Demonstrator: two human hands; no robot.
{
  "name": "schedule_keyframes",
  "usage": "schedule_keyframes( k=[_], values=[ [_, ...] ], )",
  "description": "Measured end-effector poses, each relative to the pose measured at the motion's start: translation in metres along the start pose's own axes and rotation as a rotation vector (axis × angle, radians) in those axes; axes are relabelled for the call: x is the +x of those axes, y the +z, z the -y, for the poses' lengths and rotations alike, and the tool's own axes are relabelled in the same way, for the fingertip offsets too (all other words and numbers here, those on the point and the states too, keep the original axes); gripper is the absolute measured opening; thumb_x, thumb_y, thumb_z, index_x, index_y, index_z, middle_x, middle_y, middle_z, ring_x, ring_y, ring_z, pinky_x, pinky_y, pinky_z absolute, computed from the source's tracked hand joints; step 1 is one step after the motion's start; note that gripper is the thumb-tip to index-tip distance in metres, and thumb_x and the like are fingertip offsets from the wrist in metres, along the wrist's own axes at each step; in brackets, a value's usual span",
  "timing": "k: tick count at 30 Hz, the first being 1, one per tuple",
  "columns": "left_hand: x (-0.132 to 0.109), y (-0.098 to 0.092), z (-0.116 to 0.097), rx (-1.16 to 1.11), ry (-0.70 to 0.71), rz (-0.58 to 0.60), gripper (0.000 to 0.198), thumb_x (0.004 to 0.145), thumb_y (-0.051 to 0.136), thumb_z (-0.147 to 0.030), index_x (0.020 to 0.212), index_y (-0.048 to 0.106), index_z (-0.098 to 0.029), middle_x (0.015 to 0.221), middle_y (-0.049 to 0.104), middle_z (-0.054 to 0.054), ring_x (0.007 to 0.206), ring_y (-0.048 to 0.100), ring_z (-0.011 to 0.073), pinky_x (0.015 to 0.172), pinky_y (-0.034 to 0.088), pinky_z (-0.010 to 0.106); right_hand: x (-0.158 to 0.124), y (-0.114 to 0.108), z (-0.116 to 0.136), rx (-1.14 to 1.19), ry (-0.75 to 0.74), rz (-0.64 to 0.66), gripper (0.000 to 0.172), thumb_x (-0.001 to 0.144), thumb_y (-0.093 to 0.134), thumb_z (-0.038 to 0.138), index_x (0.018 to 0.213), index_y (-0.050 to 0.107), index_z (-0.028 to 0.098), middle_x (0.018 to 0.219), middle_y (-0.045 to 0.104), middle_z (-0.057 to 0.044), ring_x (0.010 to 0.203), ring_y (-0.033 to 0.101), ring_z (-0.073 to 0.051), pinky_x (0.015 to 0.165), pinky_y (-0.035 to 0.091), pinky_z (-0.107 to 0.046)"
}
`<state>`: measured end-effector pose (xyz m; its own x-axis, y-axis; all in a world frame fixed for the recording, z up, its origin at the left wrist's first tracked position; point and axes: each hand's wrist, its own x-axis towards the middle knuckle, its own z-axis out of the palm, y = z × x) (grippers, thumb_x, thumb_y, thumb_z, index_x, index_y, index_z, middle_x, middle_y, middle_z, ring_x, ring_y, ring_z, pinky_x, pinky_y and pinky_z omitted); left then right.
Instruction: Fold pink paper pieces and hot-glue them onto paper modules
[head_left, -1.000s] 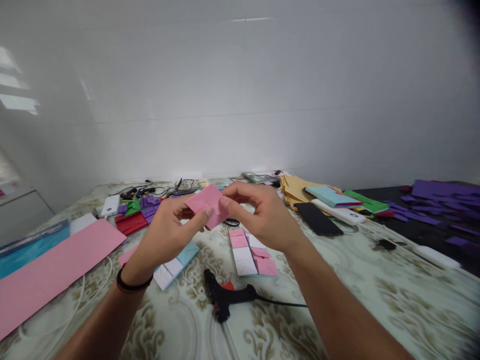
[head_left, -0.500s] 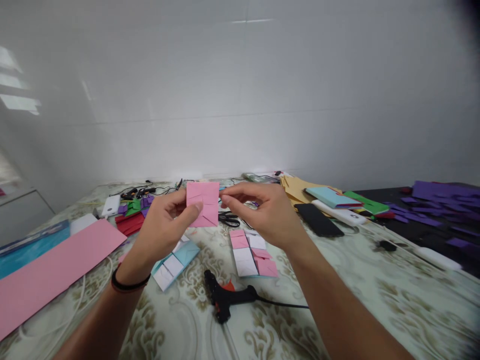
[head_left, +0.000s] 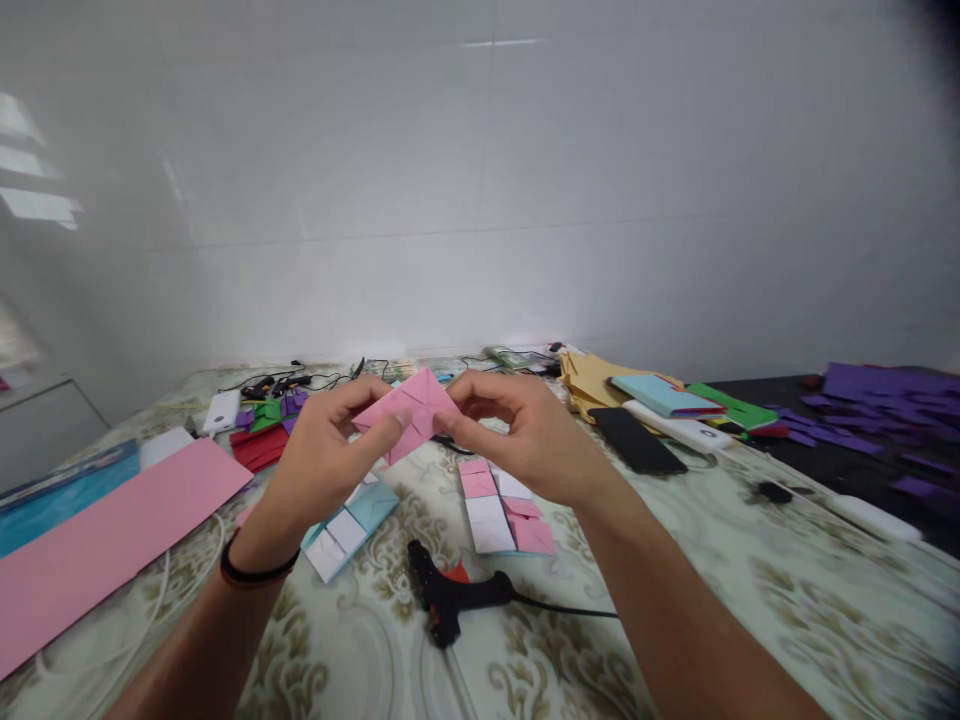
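Note:
A folded pink paper square [head_left: 421,396] is held up above the table, tilted so that one corner points upward. My left hand [head_left: 330,445] pinches it from the left, thumb on the creased front. From the other side my right hand [head_left: 517,425] grips its right corner between thumb and fingers. Below lies a folded paper piece in pink and white [head_left: 489,522], and to its left one in light blue and white [head_left: 349,530], partly behind my left wrist. A black hot glue gun [head_left: 457,595] with an orange-red trigger rests nearest to me, its cord running right.
On the left lie a long pink paper strip [head_left: 127,545] and a blue packet [head_left: 71,490]. A black phone [head_left: 637,440], a white power strip [head_left: 679,427] and yellow paper [head_left: 600,375] are at right. Purple paper pieces [head_left: 862,400] cover a dark surface farther right. A wall [head_left: 480,200] rises behind.
The pink paper square has turned from upright to a diamond-like tilt. My right hand has moved a little and now grips its right corner. The things on the table have stayed put.

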<state>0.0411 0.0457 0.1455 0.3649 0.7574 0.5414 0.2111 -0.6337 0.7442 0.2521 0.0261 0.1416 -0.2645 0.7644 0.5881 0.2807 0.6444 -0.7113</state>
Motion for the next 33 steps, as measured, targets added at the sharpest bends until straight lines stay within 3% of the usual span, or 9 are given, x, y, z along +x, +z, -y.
schedule_keyframes(
  k=[13, 21, 26, 33],
  values=[
    [-0.0011, 0.0032, 0.0020, 0.057, 0.067, 0.096, 0.013, 0.094, 0.065, -0.025, 0.086, 0.073, -0.018, 0.077, 0.069, -0.001, 0.071, 0.059, 0.0138, 0.067, 0.044, 0.025, -0.0020, 0.0039, 0.0021, -0.003, -0.001, 0.040, 0.005, 0.088, 0.065, 0.018, 0.085, 0.068, 0.020, 0.084, 0.070, 0.000, 0.077, 0.062, -0.015, 0.073, 0.051, -0.029],
    [-0.0018, 0.0060, 0.0028, 0.100, 0.089, 0.048, 0.012, 0.091, 0.064, -0.022, 0.084, 0.072, -0.018, 0.075, 0.066, -0.002, 0.068, 0.056, 0.0122, 0.063, 0.043, 0.024, -0.0034, -0.0028, 0.0019, -0.031, 0.008, 0.010, 0.007, 0.079, 0.064, 0.013, 0.078, 0.064, 0.019, 0.076, 0.062, 0.002, 0.071, 0.055, -0.013, 0.068, 0.047, -0.028],
    [-0.0027, 0.0079, 0.0044, 0.026, 0.065, 0.090, 0.007, 0.087, 0.066, -0.016, 0.082, 0.071, -0.018, 0.077, 0.068, -0.001, 0.072, 0.060, 0.0139, 0.066, 0.046, 0.025, -0.0029, -0.0024, 0.0026, -0.016, -0.022, -0.010, 0.007, 0.079, 0.065, 0.013, 0.077, 0.062, 0.019, 0.075, 0.061, 0.003, 0.069, 0.055, -0.012, 0.068, 0.047, -0.027],
    [-0.0033, 0.0099, 0.0011, 0.074, 0.087, 0.125, 0.012, 0.091, 0.067, -0.023, 0.081, 0.072, -0.019, 0.080, 0.071, 0.002, 0.076, 0.062, 0.0168, 0.067, 0.044, 0.028, -0.0017, 0.0026, 0.0045, -0.004, -0.044, 0.041, 0.007, 0.077, 0.067, 0.013, 0.076, 0.063, 0.019, 0.075, 0.063, 0.004, 0.070, 0.054, -0.011, 0.068, 0.047, -0.025]
  ],
)
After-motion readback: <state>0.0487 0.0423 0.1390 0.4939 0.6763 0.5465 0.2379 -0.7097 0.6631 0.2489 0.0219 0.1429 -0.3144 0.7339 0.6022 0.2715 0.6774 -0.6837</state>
